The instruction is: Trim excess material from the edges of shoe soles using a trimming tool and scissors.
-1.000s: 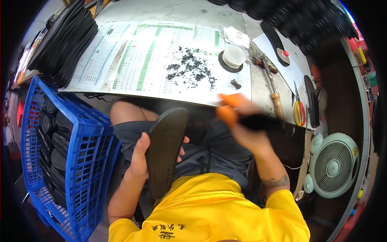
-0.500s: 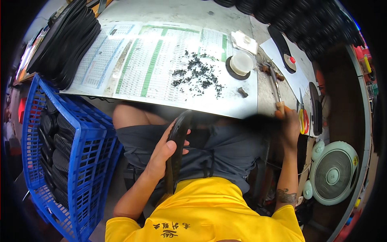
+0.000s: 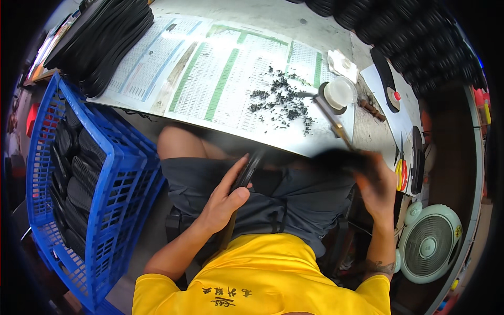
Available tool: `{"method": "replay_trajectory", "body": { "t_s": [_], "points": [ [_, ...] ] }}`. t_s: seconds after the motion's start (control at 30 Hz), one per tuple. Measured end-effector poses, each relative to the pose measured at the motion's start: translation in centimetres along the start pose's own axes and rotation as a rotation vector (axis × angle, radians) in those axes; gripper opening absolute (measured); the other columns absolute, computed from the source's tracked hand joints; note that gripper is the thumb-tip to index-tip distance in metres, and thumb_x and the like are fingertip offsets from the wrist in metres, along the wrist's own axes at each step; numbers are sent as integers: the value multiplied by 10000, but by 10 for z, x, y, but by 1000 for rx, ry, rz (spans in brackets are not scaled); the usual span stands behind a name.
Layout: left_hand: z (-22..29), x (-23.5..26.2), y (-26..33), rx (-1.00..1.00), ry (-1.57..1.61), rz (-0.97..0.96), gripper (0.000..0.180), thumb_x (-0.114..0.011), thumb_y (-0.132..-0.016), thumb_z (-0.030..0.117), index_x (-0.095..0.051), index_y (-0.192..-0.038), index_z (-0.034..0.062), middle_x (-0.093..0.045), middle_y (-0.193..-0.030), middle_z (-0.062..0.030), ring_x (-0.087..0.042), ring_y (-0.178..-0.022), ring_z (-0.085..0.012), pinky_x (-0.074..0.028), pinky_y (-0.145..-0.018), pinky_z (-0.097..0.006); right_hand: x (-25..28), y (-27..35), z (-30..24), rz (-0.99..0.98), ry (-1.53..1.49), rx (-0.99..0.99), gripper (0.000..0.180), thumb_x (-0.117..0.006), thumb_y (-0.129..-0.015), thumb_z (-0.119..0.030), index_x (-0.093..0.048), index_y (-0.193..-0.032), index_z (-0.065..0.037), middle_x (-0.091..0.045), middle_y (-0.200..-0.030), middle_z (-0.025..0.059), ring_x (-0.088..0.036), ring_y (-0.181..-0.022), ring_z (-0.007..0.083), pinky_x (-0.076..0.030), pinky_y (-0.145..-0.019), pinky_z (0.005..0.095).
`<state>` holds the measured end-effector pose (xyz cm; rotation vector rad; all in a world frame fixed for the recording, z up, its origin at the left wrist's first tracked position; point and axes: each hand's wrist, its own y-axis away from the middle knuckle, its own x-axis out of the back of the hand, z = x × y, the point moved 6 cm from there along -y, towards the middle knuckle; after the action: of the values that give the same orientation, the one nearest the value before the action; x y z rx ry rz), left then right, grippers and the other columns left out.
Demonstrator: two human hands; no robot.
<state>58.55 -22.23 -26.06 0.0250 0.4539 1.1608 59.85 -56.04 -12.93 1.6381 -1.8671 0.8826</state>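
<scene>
Wooden-handled tool (image 3: pixel 336 123) has shifted from the right side of the desk (image 3: pixel 328 34) to over its near edge, the right hand (image 3: pixel 376 181) apparently gripping it. Left hand (image 3: pixel 223 202) clasps a black sole (image 3: pixel 247 172) before that edge, presumably for steadiness.

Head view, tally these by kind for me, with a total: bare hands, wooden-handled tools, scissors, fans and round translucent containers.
Left hand and right hand: 2
Wooden-handled tool: 1
Yellow-and-red-handled scissors: 1 pair
Pale green fan: 1
Round translucent container: 1
Total: 6
</scene>
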Motion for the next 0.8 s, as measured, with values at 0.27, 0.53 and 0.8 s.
{"method": "replay_trajectory", "body": {
  "t_s": [0.27,0.53,0.8],
  "points": [
    [5,8,1,20,52,56,959,-693,-1061,576,-319,-1766,44,-587,-1377,-90,-566,-1165,-126,-490,-1024,-286,-23,-20,-37,-94,339,238,454,-902,-877,-54,-787,-1316,-29,-662,-868,99,-648,-670,246,-502,-623,347],
    [5,7,0,13,54,59,949,-696,-1062,554,-316,-1765,42,-584,-1355,-80,-560,-1153,-117,-490,-1005,-275,-29,-35,-45,-115,432,349,454,-895,-883,-94,-796,-1323,-46,-640,-852,89,-650,-660,263,-511,-615,386],
    [5,8,0,12,64,70,909,-680,-1076,514,-318,-1763,39,-582,-1369,-75,-562,-1160,-119,-480,-1035,-281,-31,-24,-53,-157,426,334,441,-904,-873,-93,-808,-1301,-47,-646,-847,86,-649,-640,258,-516,-606,383]
  ]
}}
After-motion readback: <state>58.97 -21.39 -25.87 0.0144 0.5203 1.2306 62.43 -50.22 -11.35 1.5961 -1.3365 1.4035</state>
